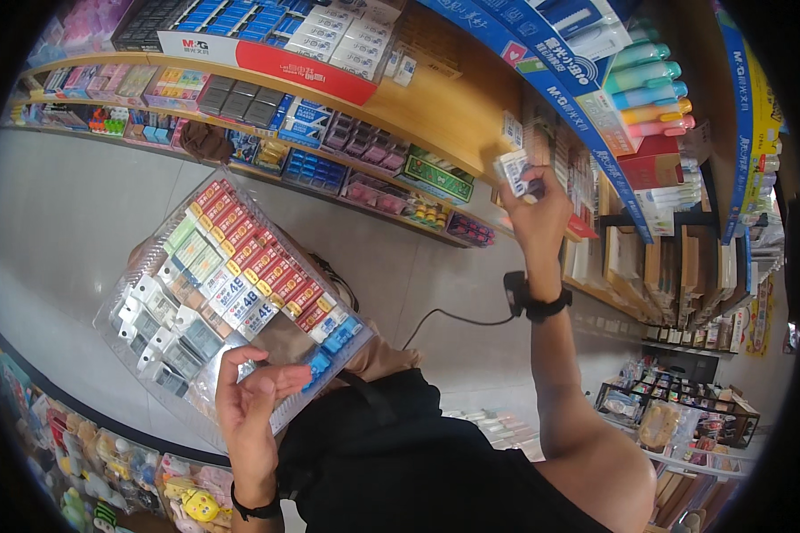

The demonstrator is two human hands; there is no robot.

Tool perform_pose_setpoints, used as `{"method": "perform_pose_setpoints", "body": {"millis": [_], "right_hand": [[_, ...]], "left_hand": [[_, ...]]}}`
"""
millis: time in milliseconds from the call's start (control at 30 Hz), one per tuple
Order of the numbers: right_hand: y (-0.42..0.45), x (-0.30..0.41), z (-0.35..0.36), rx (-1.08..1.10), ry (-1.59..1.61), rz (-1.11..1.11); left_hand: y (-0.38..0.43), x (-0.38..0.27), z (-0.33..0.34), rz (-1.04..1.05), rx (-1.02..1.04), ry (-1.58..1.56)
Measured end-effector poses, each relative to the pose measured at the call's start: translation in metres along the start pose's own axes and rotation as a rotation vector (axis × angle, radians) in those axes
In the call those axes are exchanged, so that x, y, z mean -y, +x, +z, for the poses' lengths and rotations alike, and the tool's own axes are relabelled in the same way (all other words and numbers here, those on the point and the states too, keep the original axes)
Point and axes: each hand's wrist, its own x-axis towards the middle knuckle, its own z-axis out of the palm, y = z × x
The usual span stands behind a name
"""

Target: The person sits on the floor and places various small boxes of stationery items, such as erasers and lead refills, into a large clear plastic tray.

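My right hand (540, 200) reaches out to the wooden shelf (453, 106), gripping a white eraser pack marked 4B (517, 174). Just beyond it another small white eraser pack (512, 130) stands on the shelf. Over the near part of a clear plastic tray (117, 303) is my left hand (257, 390), fingers apart and nothing visible in them. The tray holds rows of red eraser boxes (260, 250), white 4B erasers (240, 300), packs in white-topped sleeves (167, 333) and blue items (337, 333). Its gap beside the 4B erasers shows bare bottom.
Shelves of boxed erasers (240, 100) curve across the top. Blue M&G display boxes with highlighters (647, 86) overhang the right of my right hand. Plush toys (100, 460) hang at lower left. A black cable (453, 313) runs from the wrist device (537, 296).
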Motion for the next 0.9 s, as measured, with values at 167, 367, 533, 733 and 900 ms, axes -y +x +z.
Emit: {"method": "perform_pose_setpoints", "body": {"millis": [167, 367, 533, 733, 900], "right_hand": [[0.033, -0.012, 0.016, -0.050, -0.173, -0.139], [0.045, -0.024, 0.033, -0.083, -0.540, -0.298], [0.051, -0.053, 0.045, -0.008, -0.588, -0.291], [0.037, -0.025, 0.032, 0.011, -0.404, -0.271], [0.031, -0.040, 0.016, 0.173, -0.362, -0.367]], "left_hand": [[-0.006, -0.006, 0.001, -0.014, 0.168, 0.058], [-0.016, -0.004, 0.010, -0.064, 0.299, 0.110], [-0.015, -0.004, 0.011, -0.045, 0.323, 0.150], [-0.010, -0.007, 0.005, 0.021, 0.291, 0.193], [-0.010, -0.009, -0.001, 0.043, 0.258, 0.182]]}}
